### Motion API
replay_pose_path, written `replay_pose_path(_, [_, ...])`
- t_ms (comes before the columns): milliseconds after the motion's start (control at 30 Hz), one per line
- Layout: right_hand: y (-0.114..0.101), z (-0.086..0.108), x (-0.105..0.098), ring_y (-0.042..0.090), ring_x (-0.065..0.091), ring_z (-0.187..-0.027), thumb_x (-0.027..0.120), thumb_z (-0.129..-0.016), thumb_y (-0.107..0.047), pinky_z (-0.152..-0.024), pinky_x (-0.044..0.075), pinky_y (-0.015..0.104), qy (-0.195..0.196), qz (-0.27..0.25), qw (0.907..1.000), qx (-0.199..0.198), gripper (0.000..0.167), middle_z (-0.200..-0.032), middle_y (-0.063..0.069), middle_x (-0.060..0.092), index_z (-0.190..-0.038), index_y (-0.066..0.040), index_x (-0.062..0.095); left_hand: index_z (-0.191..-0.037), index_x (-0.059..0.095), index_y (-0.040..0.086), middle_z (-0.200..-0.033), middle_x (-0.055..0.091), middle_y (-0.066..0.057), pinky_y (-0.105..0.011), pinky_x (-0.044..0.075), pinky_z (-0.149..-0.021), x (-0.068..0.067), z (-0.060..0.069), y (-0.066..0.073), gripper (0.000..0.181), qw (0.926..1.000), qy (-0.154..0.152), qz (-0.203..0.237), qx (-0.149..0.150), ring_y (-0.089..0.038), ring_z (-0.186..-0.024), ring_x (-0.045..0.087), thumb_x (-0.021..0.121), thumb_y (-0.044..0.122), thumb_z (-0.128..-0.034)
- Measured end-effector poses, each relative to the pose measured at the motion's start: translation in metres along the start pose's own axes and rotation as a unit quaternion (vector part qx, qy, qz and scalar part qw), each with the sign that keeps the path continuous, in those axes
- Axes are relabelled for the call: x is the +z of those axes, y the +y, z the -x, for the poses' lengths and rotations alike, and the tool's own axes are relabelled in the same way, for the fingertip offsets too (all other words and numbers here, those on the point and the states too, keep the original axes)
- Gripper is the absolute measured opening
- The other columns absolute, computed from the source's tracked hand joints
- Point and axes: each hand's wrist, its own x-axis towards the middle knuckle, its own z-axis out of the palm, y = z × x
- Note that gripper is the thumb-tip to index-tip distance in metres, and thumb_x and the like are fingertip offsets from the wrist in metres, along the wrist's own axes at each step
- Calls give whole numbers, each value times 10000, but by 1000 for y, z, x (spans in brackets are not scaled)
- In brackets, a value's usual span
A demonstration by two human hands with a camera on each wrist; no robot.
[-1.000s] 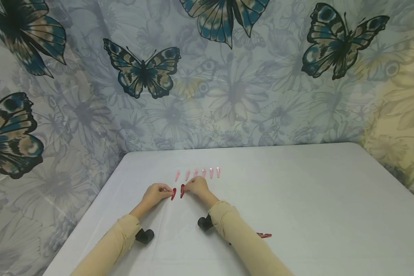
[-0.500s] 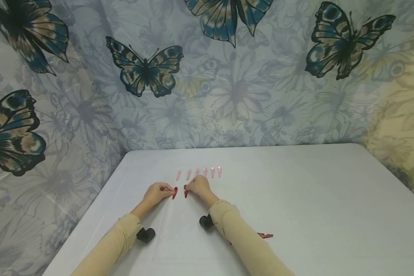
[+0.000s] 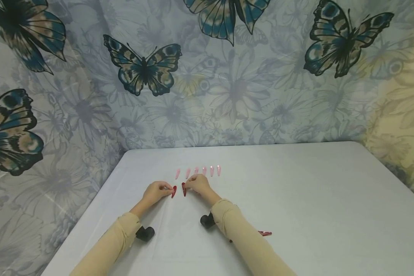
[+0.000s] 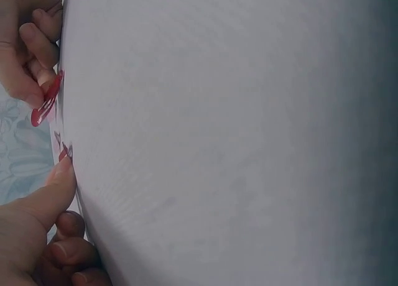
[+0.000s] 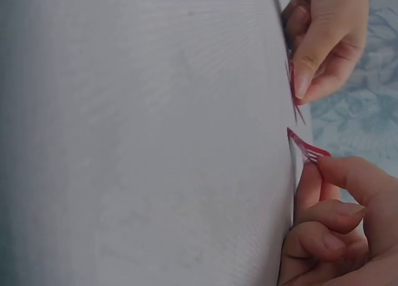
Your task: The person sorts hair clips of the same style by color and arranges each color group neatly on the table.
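Observation:
Two red snap hair clips are on or just above the white table, side by side. My left hand [image 3: 156,193] pinches the left red hair clip [image 3: 174,191] between thumb and finger; in the left wrist view the thumb covers most of it. A short gap to the right, my right hand [image 3: 199,184] pinches the right red hair clip [image 3: 184,189] by its far, wider end. In the right wrist view this clip [image 5: 309,150] is tilted, its narrow tip at the table surface. The right hand's other fingers are curled underneath.
Behind the hands lies a row of several pink hair clips [image 3: 177,174], partly overlapped by the right hand. More red hair clips [image 3: 265,233] lie beside the right forearm, which partly hides them. A butterfly-patterned cloth [image 3: 234,88] hangs behind the white table [image 3: 314,191].
The right hand's red clip has turned a little and sits slightly farther from the left one. The left hand keeps its hold in nearly the same place. The head view has shifted slightly.

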Motion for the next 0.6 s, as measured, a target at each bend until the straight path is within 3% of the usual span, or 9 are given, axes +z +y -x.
replay_pose_path(300, [0, 0, 0, 97, 430, -495, 697, -714, -48, -434, 351, 211, -71, -79, 9999, -68, 65, -627, 1, 584, -774, -23, 687, -778, 692, 103, -559, 453, 45, -276, 303, -522, 0, 0, -2, 84, 10000, -47, 62, -17, -126, -549, 366, 713, 183, -764])
replay_pose_path(600, [-1, -2, 3, 80, 413, -479, 703, -662, 1, -439, 341, 196, 64, 549, 9972, -503, 77, -560, -18, 531, -666, -4, 626, -769, 695, 110, -536, 424, 49, -277, 298, -523, 0, -1, -1, 78, 10000, 13, -23, 61, -122, -536, 355, 721, 181, -751])
